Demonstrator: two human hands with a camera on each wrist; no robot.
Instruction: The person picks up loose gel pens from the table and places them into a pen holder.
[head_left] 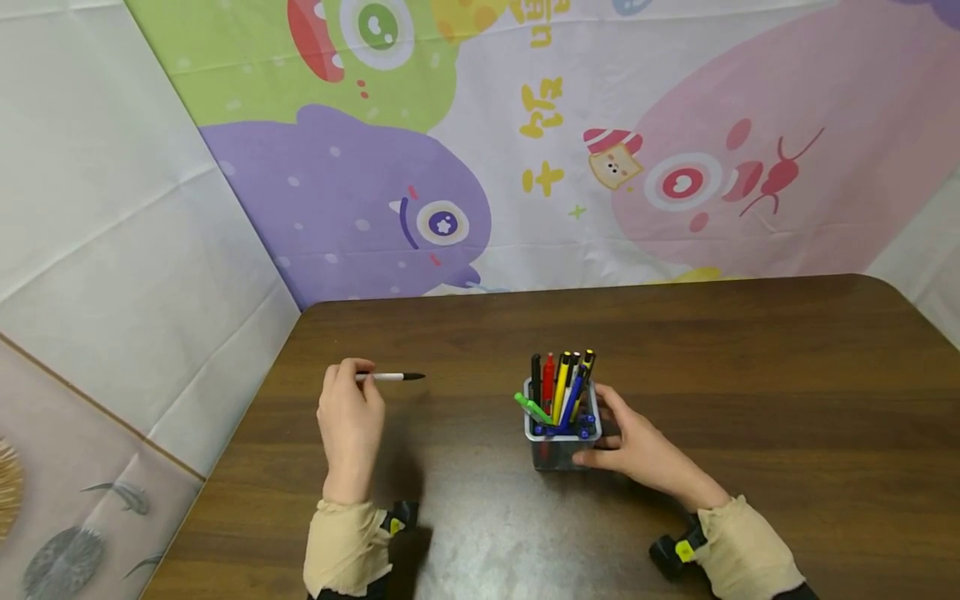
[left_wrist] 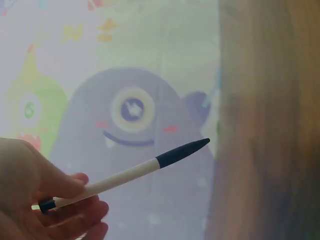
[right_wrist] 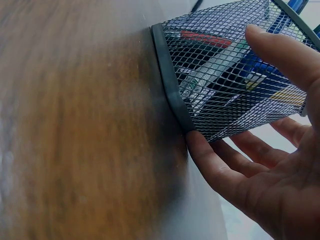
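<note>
My left hand pinches a white pen between thumb and fingers near its black end button. The pen's dark tapered tip points right, above the table's left part. My right hand holds the right side of a mesh pen holder, which stands upright on the table. In the right wrist view the thumb lies against the mesh, and a fingertip touches the dark bottom rim. Black, red, yellow, blue and green pens stand in the holder, a light green one leaning out to the left.
The brown wooden table extends on both sides of the holder. Behind it hangs a cloth with cartoon monsters. Each wrist wears a beige wrap with a small black device on it.
</note>
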